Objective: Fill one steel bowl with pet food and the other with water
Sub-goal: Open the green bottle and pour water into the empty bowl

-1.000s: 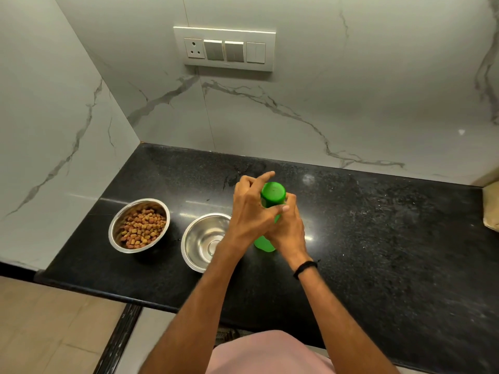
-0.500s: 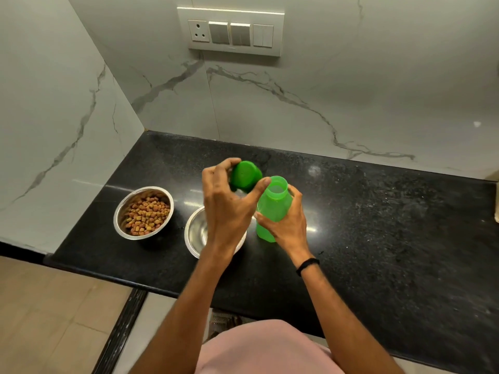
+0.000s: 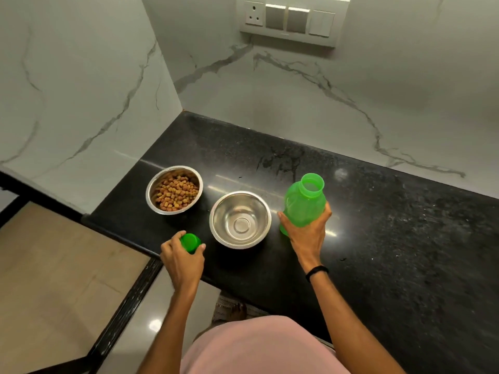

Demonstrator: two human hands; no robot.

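Your right hand (image 3: 307,234) is wrapped round the lower body of the green plastic bottle (image 3: 303,201), which sits just right of the empty steel bowl (image 3: 225,211) with its open mouth pointing up. I cannot tell whether its base rests on the black counter (image 3: 405,238). Holding it low and close to the bowl looks meant to keep the tip short and steady. Your left hand (image 3: 183,261) has its fingers curled round the green cap (image 3: 190,242) near the counter's front edge, in front of the gap between the two bowls, probably to park it clear of the pour. The other steel bowl (image 3: 151,184), back-left and apart from the empty one, already holds brown kibble (image 3: 175,193), so the food half looks done and the water remains. Tilt the mouth over the bowl's middle slowly; an uncapped wide neck may gush
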